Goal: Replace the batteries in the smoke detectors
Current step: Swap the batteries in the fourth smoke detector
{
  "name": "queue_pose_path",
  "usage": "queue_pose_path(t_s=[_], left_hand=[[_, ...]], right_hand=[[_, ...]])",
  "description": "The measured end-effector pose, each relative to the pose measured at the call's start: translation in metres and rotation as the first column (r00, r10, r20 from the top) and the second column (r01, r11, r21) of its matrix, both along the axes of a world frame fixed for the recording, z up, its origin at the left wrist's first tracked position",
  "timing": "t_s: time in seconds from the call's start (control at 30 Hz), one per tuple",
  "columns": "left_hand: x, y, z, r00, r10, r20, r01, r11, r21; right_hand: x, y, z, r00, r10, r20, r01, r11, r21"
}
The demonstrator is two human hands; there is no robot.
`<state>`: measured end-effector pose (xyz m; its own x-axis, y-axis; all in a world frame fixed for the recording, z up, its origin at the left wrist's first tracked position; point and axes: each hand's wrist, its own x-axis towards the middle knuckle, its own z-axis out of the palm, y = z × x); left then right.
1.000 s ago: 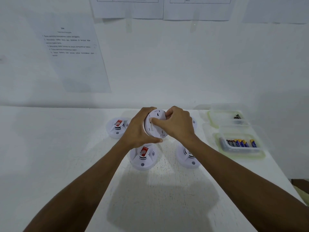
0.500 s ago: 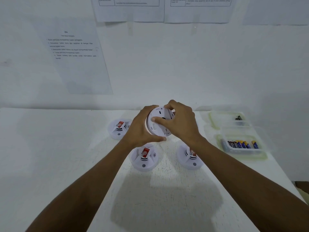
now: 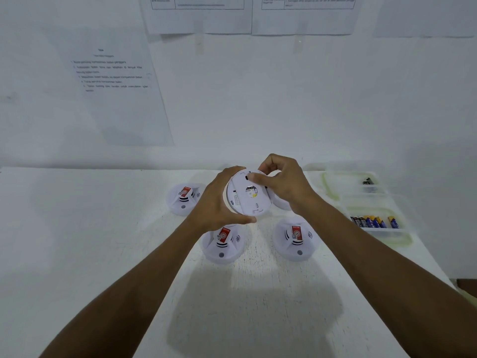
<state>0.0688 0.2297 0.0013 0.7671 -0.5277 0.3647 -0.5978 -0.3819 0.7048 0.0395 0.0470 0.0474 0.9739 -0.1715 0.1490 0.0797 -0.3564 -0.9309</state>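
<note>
My left hand (image 3: 215, 202) grips a white round smoke detector (image 3: 247, 196) by its rim, held above the table with its flat back turned toward me. My right hand (image 3: 285, 183) pinches the upper edge of that detector between thumb and fingers. Three more white detectors with red labels lie face up on the table: one at the back left (image 3: 183, 198), one at the front left (image 3: 223, 244) and one at the front right (image 3: 295, 239). Part of another detector (image 3: 280, 204) shows behind my right wrist.
The white table (image 3: 103, 241) meets a white wall with taped paper sheets (image 3: 113, 81). At the right stand two clear tubs: the near tub (image 3: 376, 223) holds several batteries, the far tub (image 3: 361, 182) holds a few dark ones. The table's right edge runs close beside them.
My right hand slid from covering the detector's back up to its top edge, uncovering the back with its round label. The detector is tilted more toward me.
</note>
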Motion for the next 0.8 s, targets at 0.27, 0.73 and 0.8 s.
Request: queue_pose_path(t_s=[0.27, 0.73, 0.8], left_hand=[[0.006, 0.000, 0.002, 0.999, 0.008, -0.037, -0.008, 1.000, -0.005], [0.003, -0.007, 0.009, 0.988, 0.004, -0.153, -0.003, 1.000, 0.008], [0.006, -0.010, 0.004, 0.967, 0.024, -0.253, -0.033, 0.999, -0.029]], right_hand=[[-0.006, 0.007, 0.000, 0.995, -0.099, 0.016, 0.100, 0.972, -0.211], [-0.007, 0.025, 0.002, 0.979, -0.169, 0.110, 0.202, 0.792, -0.577], [-0.008, 0.025, 0.000, 0.977, -0.175, 0.119, 0.212, 0.787, -0.580]])
